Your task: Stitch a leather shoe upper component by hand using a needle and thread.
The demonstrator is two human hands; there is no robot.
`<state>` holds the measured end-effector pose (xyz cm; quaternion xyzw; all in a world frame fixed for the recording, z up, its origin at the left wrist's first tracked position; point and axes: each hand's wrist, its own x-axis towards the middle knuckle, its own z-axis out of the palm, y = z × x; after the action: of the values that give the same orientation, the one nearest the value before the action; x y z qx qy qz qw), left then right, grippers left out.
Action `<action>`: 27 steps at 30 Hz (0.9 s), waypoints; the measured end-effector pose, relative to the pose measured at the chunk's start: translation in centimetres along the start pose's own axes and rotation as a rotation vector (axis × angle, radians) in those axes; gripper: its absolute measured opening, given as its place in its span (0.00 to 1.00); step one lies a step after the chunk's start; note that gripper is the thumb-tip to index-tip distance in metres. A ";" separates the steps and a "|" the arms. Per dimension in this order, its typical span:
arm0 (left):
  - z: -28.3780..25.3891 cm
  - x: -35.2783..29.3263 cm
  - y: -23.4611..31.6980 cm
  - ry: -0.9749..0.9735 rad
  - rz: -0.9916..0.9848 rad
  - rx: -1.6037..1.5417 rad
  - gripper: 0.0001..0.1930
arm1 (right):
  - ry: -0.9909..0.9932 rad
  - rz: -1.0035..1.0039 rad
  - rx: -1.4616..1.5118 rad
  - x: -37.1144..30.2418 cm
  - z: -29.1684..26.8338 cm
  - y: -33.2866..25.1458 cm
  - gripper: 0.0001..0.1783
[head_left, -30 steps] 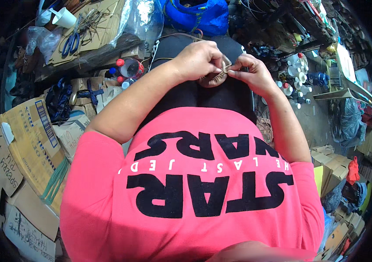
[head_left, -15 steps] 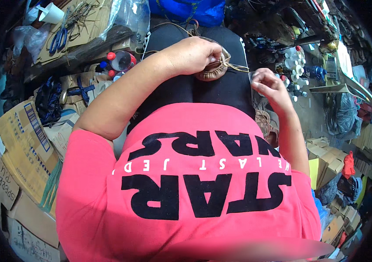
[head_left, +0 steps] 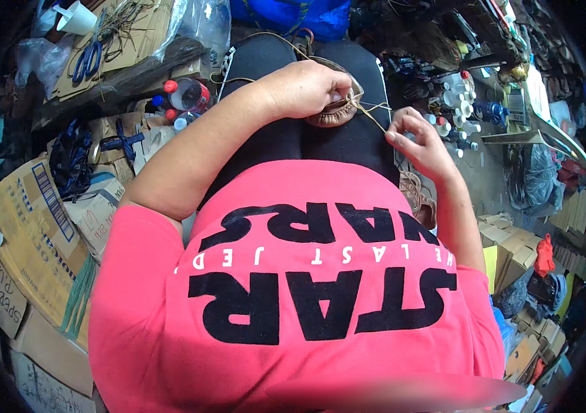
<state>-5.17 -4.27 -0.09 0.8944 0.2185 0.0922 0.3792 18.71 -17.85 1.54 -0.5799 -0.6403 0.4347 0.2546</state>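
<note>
A brown leather moccasin shoe (head_left: 334,118) with a puckered, stitched toe rests on my black-clad thighs. My left hand (head_left: 305,88) is closed on its upper edge, fingers dipping into the opening. Tan cord (head_left: 373,117) runs from the stitching at the shoe's right side toward my right hand (head_left: 422,144). Thumb and forefinger of that hand are pinched at the cord's end, a short way off the shoe. Further cord (head_left: 265,34) loops out beyond my left forearm. Part of the shoe is hidden behind my left hand.
Blue-handled scissors (head_left: 88,60) and a white cup (head_left: 77,18) are on the far left. Capped bottles (head_left: 188,95) stand nearby, with several white bottles (head_left: 459,93) at right. A blue bag (head_left: 306,15) lies ahead. Cardboard boxes (head_left: 38,220) crowd the left; brown footwear (head_left: 417,196) lies beside my right thigh.
My right hand has moved slightly left and down, and a strand of cord now slants down to its fingertips. My left hand keeps its hold on the shoe.
</note>
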 end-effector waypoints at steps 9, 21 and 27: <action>-0.8 -0.1 0.6 0.034 0.139 0.115 0.05 | 0.304 0.073 -0.699 4.5 -2.4 -1.1 0.08; -2.1 -1.3 0.0 -0.036 0.130 0.066 0.03 | -0.076 -0.310 -0.824 6.1 1.8 -4.6 0.05; -4.5 -5.8 -2.4 0.057 0.217 0.340 0.02 | 0.096 -0.384 -0.733 3.4 -0.3 0.1 0.07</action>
<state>-12.51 -2.62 1.31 0.9609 0.1438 0.1196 0.2040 18.39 -14.48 0.97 -0.5219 -0.8365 0.0952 0.1374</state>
